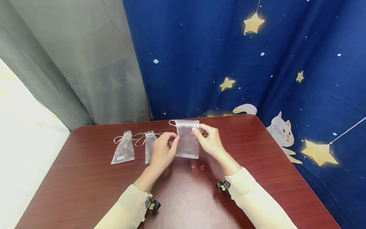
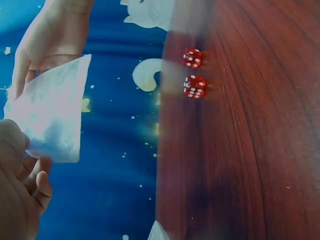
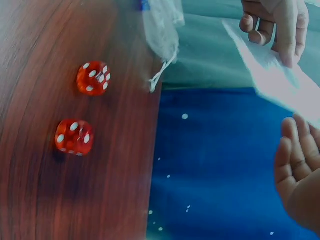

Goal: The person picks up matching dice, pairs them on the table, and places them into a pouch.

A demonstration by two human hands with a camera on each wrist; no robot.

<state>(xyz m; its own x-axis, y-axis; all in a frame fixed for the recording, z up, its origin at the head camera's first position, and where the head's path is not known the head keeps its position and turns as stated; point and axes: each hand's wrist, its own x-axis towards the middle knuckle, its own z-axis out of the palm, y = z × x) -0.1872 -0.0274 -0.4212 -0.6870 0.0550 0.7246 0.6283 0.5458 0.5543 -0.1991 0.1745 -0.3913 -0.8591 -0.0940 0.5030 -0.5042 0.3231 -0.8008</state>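
A sheer white drawstring pouch (image 1: 187,143) is held up over the table, its gathered top and cord loop uppermost. My left hand (image 1: 166,146) pinches its left edge between thumb and fingers. On the other side my right hand (image 1: 210,138) grips the right edge near the top, thumb in front. In the left wrist view the pouch (image 2: 55,110) spans between both hands. Two clear red dice with white dots lie on the table below it: a left die (image 1: 193,167) and a right die (image 1: 202,167).
Two more sheer pouches lie to the left, one pouch (image 1: 124,149) at the outer side and another pouch (image 1: 149,146) partly behind my left hand; each has small dice near its bottom. The dark red table (image 1: 85,184) ends at a blue curtain (image 1: 194,63).
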